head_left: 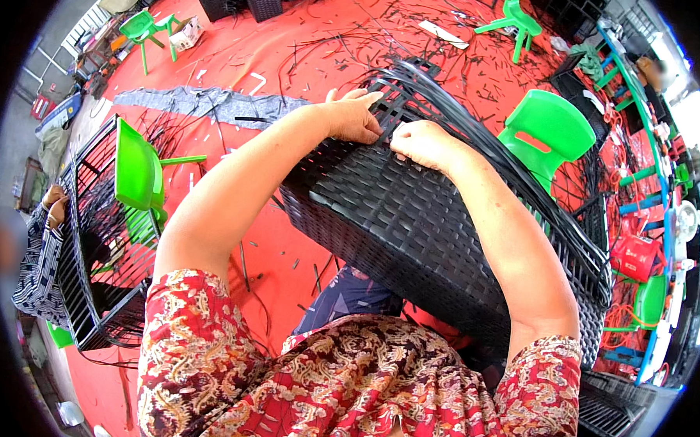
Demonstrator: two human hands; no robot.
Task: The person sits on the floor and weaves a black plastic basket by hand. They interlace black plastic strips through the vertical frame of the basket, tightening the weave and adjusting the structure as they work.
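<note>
A box-shaped piece of black woven plastic rattan furniture (413, 198) lies tilted across my lap, its weave dense on the near faces. At its far end, my left hand (353, 119) rests on the weave with its fingers spread. Close beside it, my right hand (425, 144) is closed at the edge of the weave, fingertips pressed together; what they pinch is hidden. Around the far end, the weave (390, 103) looks looser, with gaps between the strips. A bundle of long black rattan strips (464, 118) runs along the right side of the piece.
Green plastic chairs stand left (137, 170), right (545, 133) and far back (519, 23). A person's hands (55, 206) are at a black frame (89, 285) on the left. Strip scraps litter the red floor covering (286, 247). A grey cloth strip (206, 104) lies beyond.
</note>
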